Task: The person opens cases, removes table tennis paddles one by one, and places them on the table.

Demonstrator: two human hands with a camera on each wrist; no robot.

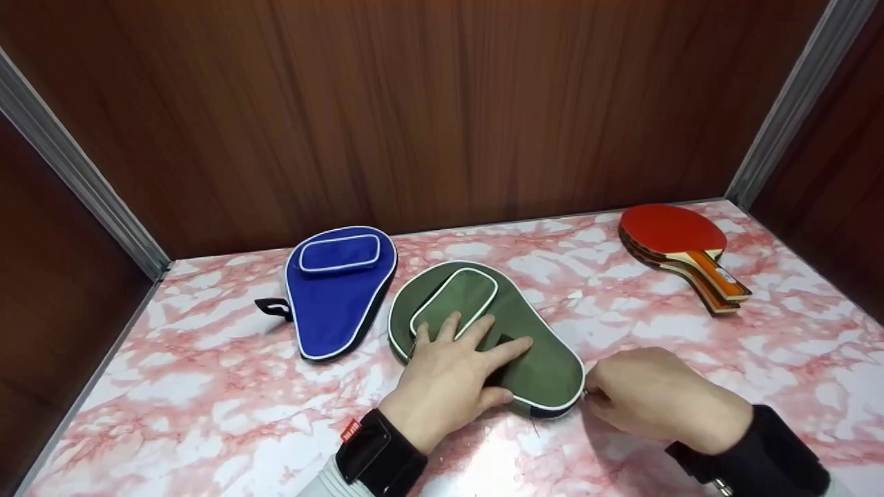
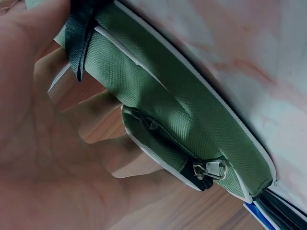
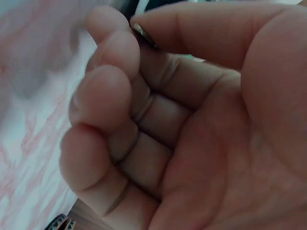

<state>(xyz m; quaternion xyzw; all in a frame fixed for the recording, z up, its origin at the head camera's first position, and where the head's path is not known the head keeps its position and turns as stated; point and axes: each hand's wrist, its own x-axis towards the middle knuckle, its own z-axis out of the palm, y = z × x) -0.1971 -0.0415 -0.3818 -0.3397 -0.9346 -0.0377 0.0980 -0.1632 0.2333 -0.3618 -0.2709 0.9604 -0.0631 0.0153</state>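
A green table tennis paddle case (image 1: 552, 366) with white piping lies on the table, its narrow end toward my right hand. My left hand (image 1: 445, 383) rests spread on top of it, fingers straight over the edge of its small front pocket (image 1: 459, 297). In the left wrist view the pocket's metal zipper pull (image 2: 211, 169) hangs at the side, and a dark strap (image 2: 79, 43) passes near the thumb. At the narrow end my right hand (image 1: 666, 400) pinches a small metal zipper pull (image 3: 144, 36) between thumb and curled index finger, mostly hidden by the fingers.
A blue paddle case (image 1: 335, 304) with a black loop (image 1: 274, 308) lies to the left of the green one. Two stacked paddles (image 1: 673, 231), the upper one red, lie at the back right. Wood-look panels (image 1: 442, 117) enclose the marbled pink table (image 1: 173, 393) at the back and sides.
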